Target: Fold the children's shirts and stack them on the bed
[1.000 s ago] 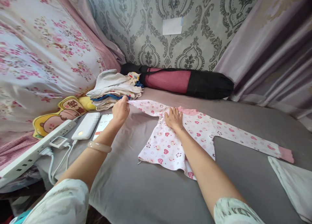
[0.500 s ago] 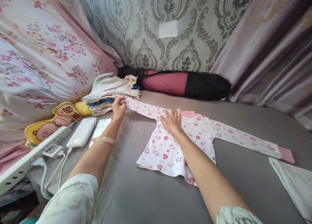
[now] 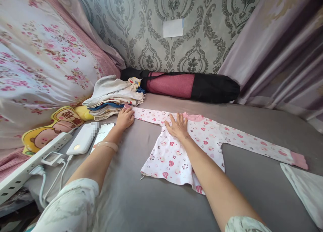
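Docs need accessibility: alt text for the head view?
Pink-patterned white long-sleeved top spread on a grey sheet, the right hand flat on it by the collar, the left hand on one sleeve near the cuff. Beyond lie stacked clothes and a black-and-pink bag.

Behind left hand: pale bangle, smooth, round, thick. Behind right hand: small dark mark on wrist, too tiny to read. Left sleeve: white, loose, grey-green smudges, short. Right sleeve: same pale cloth, darker squiggles.
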